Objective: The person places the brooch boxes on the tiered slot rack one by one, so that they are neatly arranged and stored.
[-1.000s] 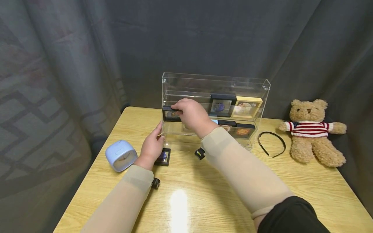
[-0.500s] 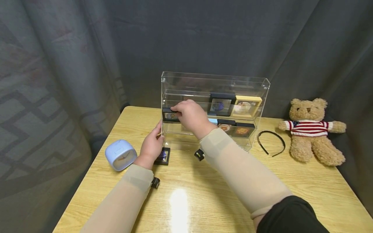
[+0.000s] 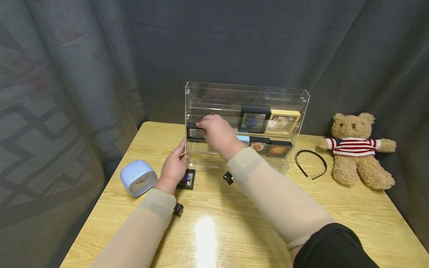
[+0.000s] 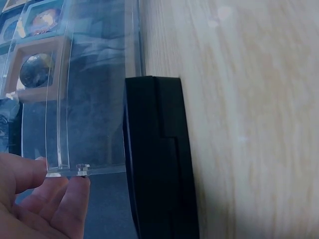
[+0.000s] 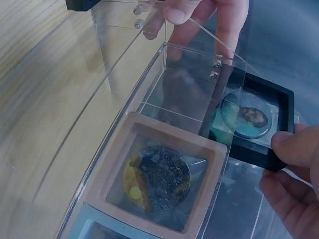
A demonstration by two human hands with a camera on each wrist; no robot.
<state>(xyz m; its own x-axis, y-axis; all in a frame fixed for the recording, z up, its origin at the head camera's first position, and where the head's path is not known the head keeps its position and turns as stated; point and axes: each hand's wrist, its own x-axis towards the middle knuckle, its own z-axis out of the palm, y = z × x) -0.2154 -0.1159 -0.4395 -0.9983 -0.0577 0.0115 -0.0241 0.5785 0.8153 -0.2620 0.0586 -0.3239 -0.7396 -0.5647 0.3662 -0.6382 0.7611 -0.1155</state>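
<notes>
A clear acrylic display rack (image 3: 214, 93) with stepped shelves stands on the table. My right hand (image 3: 219, 136) pinches the right edge of a small black display frame (image 3: 195, 132) at the rack's left end; in the right wrist view, a round badge (image 5: 249, 117) shows inside it. My left hand (image 3: 173, 169) grips the rack's left side panel, thumb on one face and fingers on the other. Beside that hand, another black frame (image 3: 189, 178) lies flat on the table, partly hidden. A pinkish frame (image 5: 209, 174) and a light blue frame (image 5: 94, 224) stand in the rack.
Several more frames fill the rack's right part, including a cream one (image 3: 283, 123). A blue clock (image 3: 139, 178) stands at the left. To the right are a black headband (image 3: 311, 163) and a teddy bear (image 3: 353, 152). A dark curtain (image 3: 248, 44) hangs behind the table.
Hardly anything differs. Both hands keep their places, and the black frame in my right hand has shifted very slightly at the rack's left end. The whole view has drifted a little.
</notes>
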